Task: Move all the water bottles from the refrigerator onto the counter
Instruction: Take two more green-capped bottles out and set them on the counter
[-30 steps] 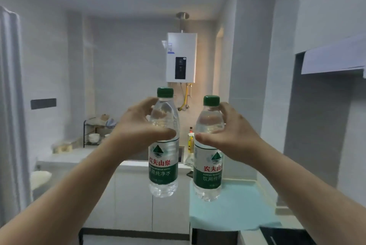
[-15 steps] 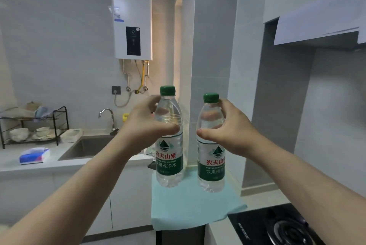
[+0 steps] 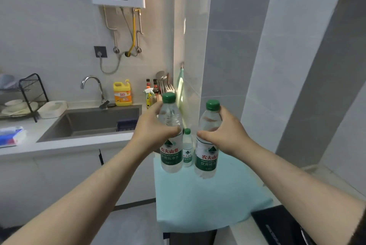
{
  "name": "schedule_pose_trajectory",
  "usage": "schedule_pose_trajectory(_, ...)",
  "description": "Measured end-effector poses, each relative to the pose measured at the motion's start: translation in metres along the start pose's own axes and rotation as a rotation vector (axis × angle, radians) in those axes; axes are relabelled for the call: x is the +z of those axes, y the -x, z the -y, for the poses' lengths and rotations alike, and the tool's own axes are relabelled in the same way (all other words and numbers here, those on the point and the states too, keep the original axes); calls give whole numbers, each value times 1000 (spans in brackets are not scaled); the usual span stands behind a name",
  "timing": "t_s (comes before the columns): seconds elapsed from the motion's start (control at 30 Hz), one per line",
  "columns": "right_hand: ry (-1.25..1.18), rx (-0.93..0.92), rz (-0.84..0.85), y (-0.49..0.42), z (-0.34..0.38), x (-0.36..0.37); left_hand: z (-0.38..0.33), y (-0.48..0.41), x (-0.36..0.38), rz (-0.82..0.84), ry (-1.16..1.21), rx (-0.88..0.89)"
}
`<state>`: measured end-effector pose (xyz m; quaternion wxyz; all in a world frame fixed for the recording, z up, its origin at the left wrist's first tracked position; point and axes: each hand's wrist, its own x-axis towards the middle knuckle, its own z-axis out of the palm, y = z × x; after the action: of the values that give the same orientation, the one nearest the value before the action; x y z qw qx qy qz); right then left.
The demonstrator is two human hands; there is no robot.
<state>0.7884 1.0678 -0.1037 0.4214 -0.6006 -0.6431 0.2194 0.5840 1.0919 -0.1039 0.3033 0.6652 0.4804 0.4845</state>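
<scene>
left hand [image 3: 153, 133] and right hand [image 3: 227, 135] each clamp a water bottle above the counter's teal mat [image 3: 208, 201]; lowering carelessly could topple the small bottle [image 3: 187, 148] between them.

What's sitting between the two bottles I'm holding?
A third water bottle, farther back on the teal cloth, seen in the head view.

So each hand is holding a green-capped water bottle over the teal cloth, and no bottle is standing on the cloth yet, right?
Not quite. The head view shows a third bottle already standing on the teal cloth, seen between the two held ones. The rest holds: the left hand grips one green-capped bottle and the right hand grips another.
</scene>
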Motion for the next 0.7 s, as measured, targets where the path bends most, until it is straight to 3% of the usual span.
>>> schedule_pose_trajectory(0.17,6,89,27,-37,-67,47,74,-27,45,19,-3,-93)
schedule_pose_trajectory(0.43,-14,187,82,-93,-171,124,190,-45,103,-82,-45,-277)
schedule_pose_trajectory(0.7,5,188,123,-132,-227,159,248,-77,131,-65,-75,-310)
